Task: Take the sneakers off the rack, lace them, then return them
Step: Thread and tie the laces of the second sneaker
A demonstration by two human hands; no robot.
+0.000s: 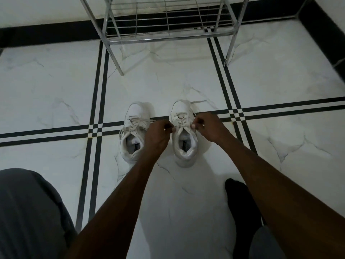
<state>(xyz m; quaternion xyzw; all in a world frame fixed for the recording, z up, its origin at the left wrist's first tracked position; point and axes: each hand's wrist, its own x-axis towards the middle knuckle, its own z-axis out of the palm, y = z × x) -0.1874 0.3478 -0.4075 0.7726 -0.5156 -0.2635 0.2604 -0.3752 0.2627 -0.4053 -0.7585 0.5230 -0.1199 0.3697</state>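
Two white sneakers stand side by side on the tiled floor, toes pointing away from me. The left sneaker (133, 131) has loose laces spread over its tongue. The right sneaker (183, 135) sits between my hands. My left hand (157, 134) pinches a lace end at its left side, and my right hand (209, 128) pinches the lace at its right side, both near the top eyelets. The chrome wire shoe rack (168, 23) stands beyond the sneakers, its visible shelf bare.
The floor is white marble tile with black double stripes (97, 109). A black skirting strip (46, 34) runs along the far wall. My grey-clad knee (28, 212) fills the lower left, and my black-socked foot (240, 206) rests at the lower right.
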